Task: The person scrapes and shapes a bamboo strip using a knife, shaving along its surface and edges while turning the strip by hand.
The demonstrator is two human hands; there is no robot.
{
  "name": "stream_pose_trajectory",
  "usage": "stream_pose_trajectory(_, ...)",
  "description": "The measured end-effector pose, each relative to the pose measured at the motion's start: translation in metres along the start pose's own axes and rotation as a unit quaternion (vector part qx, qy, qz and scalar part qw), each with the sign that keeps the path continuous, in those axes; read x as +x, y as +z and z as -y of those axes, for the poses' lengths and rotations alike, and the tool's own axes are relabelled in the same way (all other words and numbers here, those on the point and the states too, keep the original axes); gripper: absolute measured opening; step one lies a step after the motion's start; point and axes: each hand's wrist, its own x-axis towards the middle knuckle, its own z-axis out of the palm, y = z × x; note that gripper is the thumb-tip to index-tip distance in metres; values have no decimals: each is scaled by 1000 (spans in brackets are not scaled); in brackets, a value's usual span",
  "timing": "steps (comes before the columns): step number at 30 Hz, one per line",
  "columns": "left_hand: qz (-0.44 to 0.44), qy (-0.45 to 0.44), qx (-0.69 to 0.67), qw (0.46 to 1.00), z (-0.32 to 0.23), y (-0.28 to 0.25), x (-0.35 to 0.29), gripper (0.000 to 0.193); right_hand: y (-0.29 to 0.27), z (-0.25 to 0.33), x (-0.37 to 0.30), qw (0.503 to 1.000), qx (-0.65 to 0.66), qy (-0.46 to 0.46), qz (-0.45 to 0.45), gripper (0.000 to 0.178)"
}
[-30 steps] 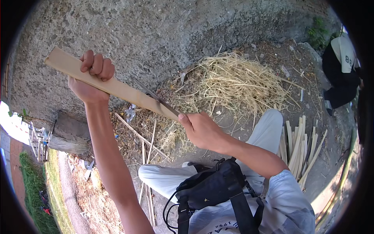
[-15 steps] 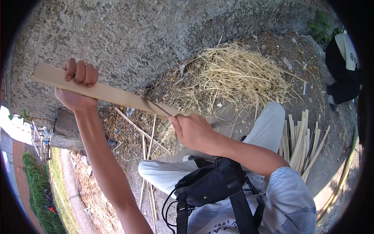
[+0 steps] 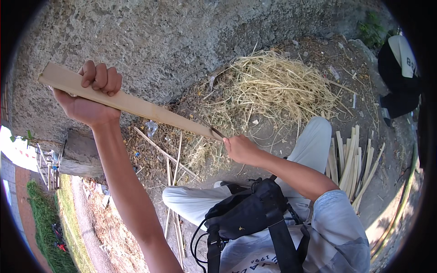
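Note:
A long, flat, pale slat point(image 3: 154, 112), which looks like split bamboo, slants down from upper left toward the middle. Near its upper left end my left hand point(image 3: 93, 98) is wrapped round it, the fingers curled over the top edge. My right hand point(image 3: 242, 149) is closed at the slat's lower right end, gripping a knife whose thin dark blade point(image 3: 216, 132) lies against the slat. The knife's handle is hidden inside my fist. Whether those fingers also touch the slat, I cannot tell.
A heap of thin pale shavings point(image 3: 282, 86) lies by the rough wall point(image 3: 150, 36). Several cut slats point(image 3: 350, 164) rest beside my right knee. Loose strips point(image 3: 175, 164) lie on the ground at left, near a block point(image 3: 82, 152). A dark bag point(image 3: 246, 214) hangs at my waist.
My right hand and the knife have slid rightward and slightly down along the slat, away from my left hand. My left hand has shifted a little to the right with its grip kept.

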Motion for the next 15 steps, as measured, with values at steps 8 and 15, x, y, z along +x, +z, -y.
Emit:
stream_pose_trajectory(8,72,-7,-25,997,2,-6,0,62,-56,64,-5,998,22,41,46,48)
stream_pose_trajectory(15,13,-28,69,997,0,-7,6,31,20,-70,-2,991,-80,85,58,46)
